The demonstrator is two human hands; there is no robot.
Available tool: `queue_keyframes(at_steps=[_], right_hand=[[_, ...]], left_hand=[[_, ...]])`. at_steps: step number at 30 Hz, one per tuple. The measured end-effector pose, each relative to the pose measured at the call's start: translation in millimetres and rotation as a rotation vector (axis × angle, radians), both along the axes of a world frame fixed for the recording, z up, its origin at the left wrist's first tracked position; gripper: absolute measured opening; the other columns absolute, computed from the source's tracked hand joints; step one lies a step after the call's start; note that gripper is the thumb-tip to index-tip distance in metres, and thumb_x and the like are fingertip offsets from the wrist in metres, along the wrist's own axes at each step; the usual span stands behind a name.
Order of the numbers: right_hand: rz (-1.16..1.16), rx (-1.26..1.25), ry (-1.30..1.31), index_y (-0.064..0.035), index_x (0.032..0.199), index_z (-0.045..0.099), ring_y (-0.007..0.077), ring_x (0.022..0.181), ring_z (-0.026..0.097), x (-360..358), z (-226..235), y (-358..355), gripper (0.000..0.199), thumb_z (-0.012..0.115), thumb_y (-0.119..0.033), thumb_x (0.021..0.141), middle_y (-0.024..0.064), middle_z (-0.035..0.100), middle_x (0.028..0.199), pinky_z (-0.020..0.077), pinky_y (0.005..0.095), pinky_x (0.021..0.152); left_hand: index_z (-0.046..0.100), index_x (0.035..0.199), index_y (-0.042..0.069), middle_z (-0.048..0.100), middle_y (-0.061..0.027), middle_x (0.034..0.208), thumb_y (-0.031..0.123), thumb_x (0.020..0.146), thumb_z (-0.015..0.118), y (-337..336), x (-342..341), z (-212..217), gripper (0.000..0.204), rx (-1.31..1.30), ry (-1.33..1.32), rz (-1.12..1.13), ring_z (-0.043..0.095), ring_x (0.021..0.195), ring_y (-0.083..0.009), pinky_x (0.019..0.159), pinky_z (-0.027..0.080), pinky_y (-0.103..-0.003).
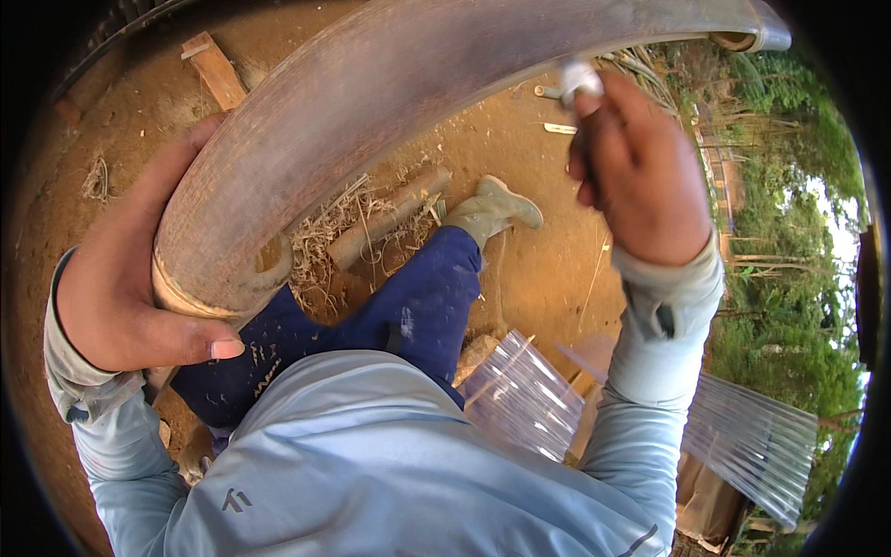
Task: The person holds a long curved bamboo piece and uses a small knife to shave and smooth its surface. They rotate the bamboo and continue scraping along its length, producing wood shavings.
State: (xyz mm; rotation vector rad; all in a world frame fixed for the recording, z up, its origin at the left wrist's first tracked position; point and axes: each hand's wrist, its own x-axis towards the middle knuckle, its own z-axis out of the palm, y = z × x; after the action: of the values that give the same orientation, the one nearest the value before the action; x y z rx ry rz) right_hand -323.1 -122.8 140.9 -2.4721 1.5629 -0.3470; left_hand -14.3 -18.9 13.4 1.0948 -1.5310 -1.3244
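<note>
The left hand [130, 278] sits at about nine o'clock in the view. It curls around the near end of a big brown bamboo pole [371, 102] and grips it tight, with the thumb tucked under the cut end. That end is hollow and rests near the person's knee.

From there the pole runs long, up and across to about one o'clock. It looks bent, but that is just the camera lens. So the long way of the pole goes from the lower left to the upper right. The left hand is at the close end, and the far end is well away from both hands.

The right hand [640, 172] is at about two o'clock, just under the pole. Its fingers are closed on a small white thing [580, 79], maybe a rag or a bit of paper. It is pressed up near the side of the pole. I cannot tell if it is touching.

Below is bare brown dirt [538, 269] with dry straw [334, 223], a short log [390, 213] and a wood plank [215, 70]. Clear wavy plastic sheets [752, 436] lie at about four o'clock. Green trees [789, 306] stand off to the right.
</note>
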Motion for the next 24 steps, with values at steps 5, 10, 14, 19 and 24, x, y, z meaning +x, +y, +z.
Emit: queue_keyframes(at_steps=[5,10,14,19,24], right_hand=[[0.063,-0.076,0.094,-0.0014,0.097,0.057,0.0216,0.056,0.054,-5.2,-7.0,0.6,0.023,0.048,-0.021,0.102,0.0097,0.056,0.065,0.0423,0.0345,0.051],[-0.142,0.005,0.038,-0.001,0.091,0.057,0.0454,0.07,0.06,4.1,8.0,-0.4,0.018,0.051,-0.016,0.098,0.0248,0.061,0.074,0.0449,0.0519,0.061],[0.093,-0.148,0.15,-0.0015,0.094,0.058,0.0376,0.065,0.058,-7.0,-7.9,2.1,0.021,0.05,-0.02,0.1,0.0203,0.059,0.071,0.0444,0.0461,0.058],[0.07,-0.198,0.183,-0.0012,0.1,0.06,0.0115,0.047,0.052,-9.9,-4.2,-3.7,0.024,0.05,-0.023,0.103,0.0035,0.054,0.059,0.0418,0.028,0.045],[0.143,-0.075,0.149,-0.0015,0.094,0.059,0.034,0.062,0.057,2.6,-17.2,8.7,0.021,0.049,-0.019,0.101,0.0181,0.059,0.069,0.0445,0.0431,0.056]], left_hand=[[0.019,0.149,-0.012,0.041,-0.022,0.144,0.044,0.056,0.094,-2.0,1.1,-4.0,0.132,-0.056,-0.003,-0.031,0.042,0.134,-0.0302,0.112,0.029,-0.039],[0.018,0.15,-0.012,0.039,-0.0225,0.146,0.041,0.058,0.093,1.9,0.4,-5.6,0.13,-0.042,0.001,-0.018,0.04,0.136,-0.0306,0.113,0.029,-0.04],[0.017,0.151,-0.012,0.038,-0.0225,0.147,0.041,0.059,0.092,-0.8,4.3,-6.5,0.13,-0.056,-0.026,-0.04,0.04,0.136,-0.0308,0.113,0.028,-0.04],[0.017,0.151,-0.012,0.038,-0.0227,0.148,0.044,0.059,0.092,4.1,-0.5,-8.6,0.131,-0.046,0.01,0.0,0.039,0.137,-0.0309,0.113,0.028,-0.041],[0.018,0.151,-0.012,0.039,-0.0225,0.147,0.047,0.059,0.092,1.9,3.4,-9.9,0.132,-0.092,-0.042,-0.01,0.04,0.136,-0.0307,0.113,0.029,-0.041]])
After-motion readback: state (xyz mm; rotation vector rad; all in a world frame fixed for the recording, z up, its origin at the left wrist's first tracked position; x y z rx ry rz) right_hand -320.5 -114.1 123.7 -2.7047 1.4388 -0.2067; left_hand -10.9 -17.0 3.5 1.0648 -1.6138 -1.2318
